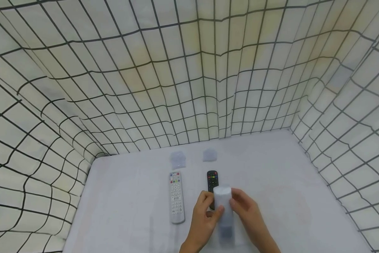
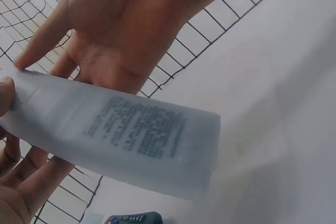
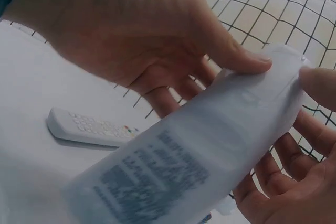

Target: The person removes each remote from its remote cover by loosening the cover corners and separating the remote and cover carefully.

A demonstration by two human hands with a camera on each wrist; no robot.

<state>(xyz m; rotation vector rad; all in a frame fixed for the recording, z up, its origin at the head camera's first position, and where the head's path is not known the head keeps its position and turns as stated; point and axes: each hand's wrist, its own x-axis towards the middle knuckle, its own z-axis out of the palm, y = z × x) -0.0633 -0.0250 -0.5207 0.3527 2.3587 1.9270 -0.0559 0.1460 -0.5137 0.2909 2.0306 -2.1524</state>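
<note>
A frosted white plastic sleeve (image 1: 223, 207) with a block of dark printed text (image 2: 142, 129) hangs between both hands over the table. My left hand (image 1: 203, 223) pinches its left side near the upper end, thumb in front and fingers behind. On the right side, my right hand (image 1: 250, 214) holds it the same way, thumb (image 3: 320, 87) along the edge. Whether anything is inside the sleeve, I cannot tell. Just beyond the hands lies a black remote control (image 1: 212, 179), its lower part partly hidden. A light grey remote control (image 1: 176, 198) lies left of my left hand.
Two small translucent plastic pieces (image 1: 178, 160) lie on the white tabletop (image 1: 123, 203) beyond the remotes. Black wire-grid walls (image 1: 189, 88) with white backing enclose the back and both sides of the table.
</note>
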